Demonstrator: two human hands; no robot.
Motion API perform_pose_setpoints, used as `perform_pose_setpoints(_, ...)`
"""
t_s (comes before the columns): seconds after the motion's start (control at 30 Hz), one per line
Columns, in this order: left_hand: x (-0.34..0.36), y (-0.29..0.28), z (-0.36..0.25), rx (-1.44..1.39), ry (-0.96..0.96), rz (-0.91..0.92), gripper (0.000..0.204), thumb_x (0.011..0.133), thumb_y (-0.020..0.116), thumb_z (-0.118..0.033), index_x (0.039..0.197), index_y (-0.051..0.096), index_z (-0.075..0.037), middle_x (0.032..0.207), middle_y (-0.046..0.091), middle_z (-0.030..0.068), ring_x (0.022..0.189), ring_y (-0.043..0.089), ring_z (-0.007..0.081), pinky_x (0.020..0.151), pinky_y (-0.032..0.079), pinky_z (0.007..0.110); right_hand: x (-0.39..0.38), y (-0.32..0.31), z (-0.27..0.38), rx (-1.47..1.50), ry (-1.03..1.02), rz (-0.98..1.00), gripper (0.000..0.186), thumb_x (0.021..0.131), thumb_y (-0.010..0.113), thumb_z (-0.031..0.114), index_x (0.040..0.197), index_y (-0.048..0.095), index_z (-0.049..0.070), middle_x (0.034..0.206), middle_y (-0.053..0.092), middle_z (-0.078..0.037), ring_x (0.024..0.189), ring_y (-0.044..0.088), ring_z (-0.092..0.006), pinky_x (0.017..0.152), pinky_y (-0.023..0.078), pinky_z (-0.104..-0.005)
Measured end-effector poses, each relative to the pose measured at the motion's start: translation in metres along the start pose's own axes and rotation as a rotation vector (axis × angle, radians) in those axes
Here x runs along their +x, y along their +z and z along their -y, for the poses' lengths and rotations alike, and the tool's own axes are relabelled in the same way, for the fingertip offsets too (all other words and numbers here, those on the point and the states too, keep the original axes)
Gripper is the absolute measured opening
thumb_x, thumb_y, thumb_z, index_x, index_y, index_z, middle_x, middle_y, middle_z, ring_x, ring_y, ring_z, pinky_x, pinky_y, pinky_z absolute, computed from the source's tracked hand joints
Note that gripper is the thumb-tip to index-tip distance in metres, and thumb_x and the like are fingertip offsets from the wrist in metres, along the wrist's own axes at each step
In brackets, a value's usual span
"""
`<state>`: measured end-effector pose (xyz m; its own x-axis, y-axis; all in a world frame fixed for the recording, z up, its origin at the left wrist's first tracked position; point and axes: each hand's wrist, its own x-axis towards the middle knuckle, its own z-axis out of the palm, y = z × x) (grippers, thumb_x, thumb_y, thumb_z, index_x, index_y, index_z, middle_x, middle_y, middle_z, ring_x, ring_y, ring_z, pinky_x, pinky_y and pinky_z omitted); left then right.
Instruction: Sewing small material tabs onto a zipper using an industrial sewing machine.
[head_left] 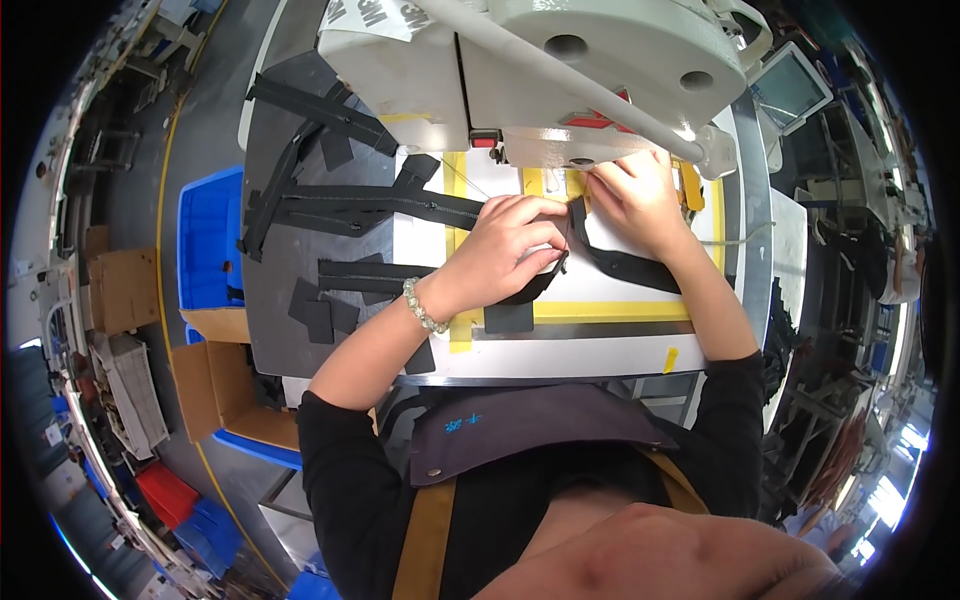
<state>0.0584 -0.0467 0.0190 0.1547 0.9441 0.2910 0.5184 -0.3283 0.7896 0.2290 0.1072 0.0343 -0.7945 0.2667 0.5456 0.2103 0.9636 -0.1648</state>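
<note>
My left hand (507, 248) is closed over the white work surface, fingers curled down on a black zipper (385, 202) that runs in from the left. A black strip end (545, 283) hangs below its thumb. My right hand (640, 205) reaches under the head of the sewing machine (600, 80), with its fingers bent together and their tips partly hidden. A curved black strip (620, 265) loops between the hands and passes under my right forearm. Whatever is pinched at the right fingertips is too hidden to name.
More black zippers (325, 115) and dark square patches (320, 315) lie on the grey table at the left. Yellow tape (610, 312) edges the white surface. A blue bin (205, 240) and an open cardboard box (235, 385) stand beside the table; a screen (792, 88) is at the right.
</note>
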Motion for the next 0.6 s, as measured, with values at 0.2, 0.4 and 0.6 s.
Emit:
perform_pose_setpoints(0.2,-0.003,-0.010,0.001,-0.091,-0.013,0.113,0.007,0.088,0.055,-0.008,0.093,0.059,-0.006,0.099,0.066,0.0031,0.102,0.059,0.0221,0.100,0.032,0.038,-0.004,0.005,0.016,0.657,0.535,0.075,0.014,0.092,0.058,0.013,0.092,0.060,-0.001,0.082,0.057,-0.008,0.077,0.054,-0.0158,0.071,0.045,-0.0291)
perform_pose_setpoints(0.4,-0.013,-0.035,0.000,-0.880,-0.361,0.150,0.025,0.095,0.036,-0.012,0.103,0.055,0.002,0.090,0.066,0.0161,0.097,0.063,0.0253,0.094,0.045,0.038,-0.015,0.004,0.018,1.137,0.817,0.179,0.017,0.097,0.054,0.022,0.103,0.057,0.007,0.084,0.052,0.003,0.072,0.046,-0.0055,0.066,0.040,-0.0210)
perform_pose_setpoints(0.6,-0.021,-0.062,-0.001,-0.794,-0.407,0.186,0.046,0.092,0.053,-0.045,0.097,0.061,0.000,0.085,0.060,0.0021,0.077,0.056,0.0076,0.074,0.046,0.022,-0.016,-0.010,0.039,1.367,0.968,0.412,0.036,0.092,0.061,0.020,0.124,0.046,0.009,0.079,0.058,0.003,0.073,0.053,-0.0045,0.067,0.043,-0.0206)
